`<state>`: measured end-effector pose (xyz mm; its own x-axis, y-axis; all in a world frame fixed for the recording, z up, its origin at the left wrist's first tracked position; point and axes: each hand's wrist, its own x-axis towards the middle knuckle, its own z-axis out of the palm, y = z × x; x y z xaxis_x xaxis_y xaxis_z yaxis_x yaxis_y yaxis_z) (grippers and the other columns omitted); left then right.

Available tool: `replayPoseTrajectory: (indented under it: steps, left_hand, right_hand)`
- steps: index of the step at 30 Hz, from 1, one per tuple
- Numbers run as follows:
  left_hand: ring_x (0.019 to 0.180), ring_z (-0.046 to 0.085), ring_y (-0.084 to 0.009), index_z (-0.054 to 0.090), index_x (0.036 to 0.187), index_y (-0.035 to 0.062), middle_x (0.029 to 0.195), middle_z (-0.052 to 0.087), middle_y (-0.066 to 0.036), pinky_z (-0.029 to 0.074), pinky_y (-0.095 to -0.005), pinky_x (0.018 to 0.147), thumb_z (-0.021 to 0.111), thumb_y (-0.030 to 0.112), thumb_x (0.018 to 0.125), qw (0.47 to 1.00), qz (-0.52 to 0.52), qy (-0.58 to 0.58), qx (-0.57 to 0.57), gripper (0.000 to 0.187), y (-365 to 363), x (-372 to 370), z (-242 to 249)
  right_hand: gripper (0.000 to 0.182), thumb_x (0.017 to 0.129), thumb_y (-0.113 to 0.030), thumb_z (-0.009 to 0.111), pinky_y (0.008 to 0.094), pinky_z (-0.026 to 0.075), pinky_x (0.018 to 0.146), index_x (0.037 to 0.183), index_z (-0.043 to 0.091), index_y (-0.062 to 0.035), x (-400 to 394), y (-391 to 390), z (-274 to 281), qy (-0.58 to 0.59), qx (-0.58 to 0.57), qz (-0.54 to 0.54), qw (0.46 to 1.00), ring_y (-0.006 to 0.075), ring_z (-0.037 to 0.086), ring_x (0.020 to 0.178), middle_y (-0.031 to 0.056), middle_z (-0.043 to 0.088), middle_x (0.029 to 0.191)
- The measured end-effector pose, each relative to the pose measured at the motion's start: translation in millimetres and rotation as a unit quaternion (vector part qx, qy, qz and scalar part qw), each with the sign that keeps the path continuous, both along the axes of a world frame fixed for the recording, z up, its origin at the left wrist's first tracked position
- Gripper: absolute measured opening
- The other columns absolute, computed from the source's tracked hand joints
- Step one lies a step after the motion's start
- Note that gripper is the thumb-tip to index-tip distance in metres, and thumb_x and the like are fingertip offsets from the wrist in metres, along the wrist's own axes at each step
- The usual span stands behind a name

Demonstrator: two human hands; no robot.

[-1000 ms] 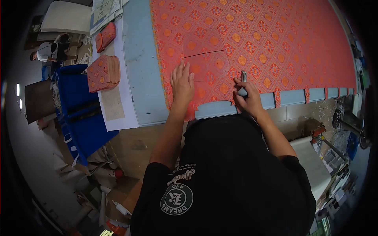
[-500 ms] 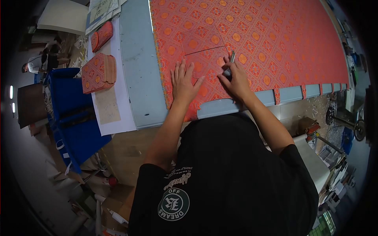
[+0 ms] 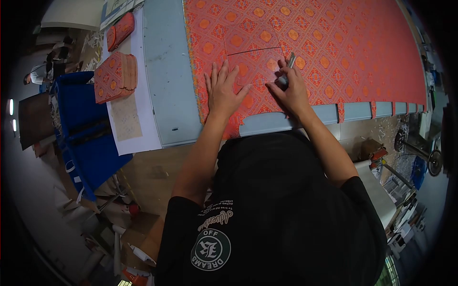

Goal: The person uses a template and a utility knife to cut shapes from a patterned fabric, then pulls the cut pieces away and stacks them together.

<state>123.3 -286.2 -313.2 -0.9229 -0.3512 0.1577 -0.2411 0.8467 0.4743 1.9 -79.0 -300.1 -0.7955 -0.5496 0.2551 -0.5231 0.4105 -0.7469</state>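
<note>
Red-orange brocade fabric (image 3: 334, 66) with a diamond and round-flower pattern lies over the blue-grey table (image 3: 167, 76). My left hand (image 3: 222, 93) presses flat on it, fingers spread, near the fabric's frayed left edge. In my right hand (image 3: 292, 93) is a utility knife (image 3: 290, 60), its metal end pointing away from me. A dark straight slit crosses the cloth just beyond my hands, and thin lines run up from both its ends. Between my hands the cloth looks slightly hazy, as if under a see-through sheet; its edges are hard to make out. The knife's tip is too small to tell.
On white paper (image 3: 145, 114) at the left stand a stack of matching fabric pieces (image 3: 114, 78) and a smaller bundle (image 3: 120, 32). A blue bin (image 3: 102, 162) is beside the table. Fabric strips hang over the near edge. Another person (image 3: 38, 74) is far left.
The view has shifted slightly. My right hand has moved a little to the right with the knife, away from my left hand, which still presses on the cloth.
</note>
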Motion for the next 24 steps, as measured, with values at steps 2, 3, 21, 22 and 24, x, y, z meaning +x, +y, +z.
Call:
replayPoseTrajectory:
  steps: [2,3,21,22,24]
  left_hand:
    - [0.153,0.028,-0.0436,0.062,0.143,0.0126,0.158,0.045,-0.020,0.014,-0.0643,0.124,0.077,0.054,0.086,1.000,-0.003,0.007,-0.012,0.071,-1.0,-0.8,0.8]
    - [0.153,0.028,-0.0436,0.062,0.143,0.0126,0.158,0.045,-0.020,0.014,-0.0643,0.124,0.077,0.054,0.086,1.000,-0.004,0.006,-0.013,0.071,-1.1,-1.2,1.2]
    - [0.153,0.028,-0.0428,0.064,0.138,0.0105,0.158,0.045,-0.018,0.015,-0.0634,0.124,0.080,0.049,0.084,1.000,-0.001,0.007,0.000,0.068,-1.9,-0.3,1.7]
    - [0.153,0.028,-0.0427,0.064,0.138,0.0105,0.158,0.045,-0.018,0.016,-0.0635,0.124,0.080,0.049,0.084,1.000,0.000,0.005,0.001,0.068,-1.7,0.0,2.0]
    - [0.153,0.028,-0.0426,0.064,0.138,0.0104,0.157,0.045,-0.018,0.016,-0.0636,0.124,0.080,0.049,0.084,1.000,0.001,0.003,0.002,0.068,-1.7,-0.1,2.3]
  right_hand:
    - [0.043,0.078,-0.017,0.088,0.0477,0.051,0.102,0.108,0.061,0.0005,-1.3,-1.3,1.5,-0.033,-0.006,0.007,0.999,0.0410,0.057,0.128,0.0223,0.061,0.137]
    - [0.043,0.078,-0.017,0.088,0.0477,0.051,0.102,0.108,0.061,0.0005,-1.8,-1.7,1.8,-0.033,-0.006,0.007,0.999,0.0410,0.057,0.128,0.0223,0.061,0.137]
    - [0.047,0.081,-0.016,0.087,0.0434,0.057,0.094,0.115,0.060,-0.0001,-4.6,0.6,-0.3,0.027,0.035,0.027,0.999,0.0363,0.067,0.114,0.0197,0.061,0.139]
    - [0.045,0.079,-0.016,0.088,0.0455,0.054,0.098,0.112,0.062,0.0000,-3.5,-0.1,0.7,-0.005,0.024,0.020,0.999,0.0381,0.063,0.119,0.0197,0.062,0.137]
    - [0.043,0.077,-0.016,0.088,0.0476,0.051,0.102,0.109,0.064,0.0001,-3.1,-0.4,0.7,-0.037,0.014,0.012,0.999,0.0399,0.058,0.124,0.0197,0.062,0.134]
